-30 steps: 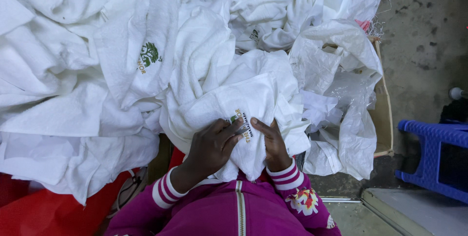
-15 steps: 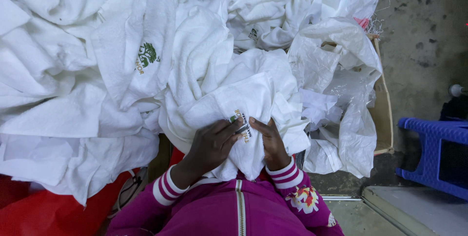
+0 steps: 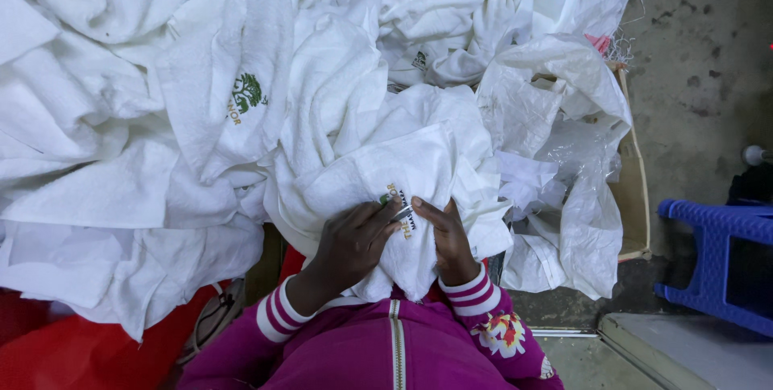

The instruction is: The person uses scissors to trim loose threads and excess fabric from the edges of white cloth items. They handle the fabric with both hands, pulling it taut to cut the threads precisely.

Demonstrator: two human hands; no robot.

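A big heap of white towels (image 3: 201,100) fills the view, one showing a green embroidered tree emblem (image 3: 246,94). Close to my body I hold one white towel (image 3: 386,173) with an embroidered emblem (image 3: 398,206) facing up. My left hand (image 3: 350,247) grips the towel from the left and holds a small metal tool (image 3: 403,213) against the emblem. My right hand (image 3: 443,239) pinches the same towel just right of the emblem. My sleeves are magenta with white stripes.
A white woven plastic sack (image 3: 555,124) lies at the right of the heap, over a cardboard box edge (image 3: 636,197). A blue plastic stool (image 3: 717,269) stands on the concrete floor at the right. Red fabric (image 3: 72,350) lies at the lower left.
My hands stay on the towel at the emblem; the fingers shift only slightly. The heap has not moved.
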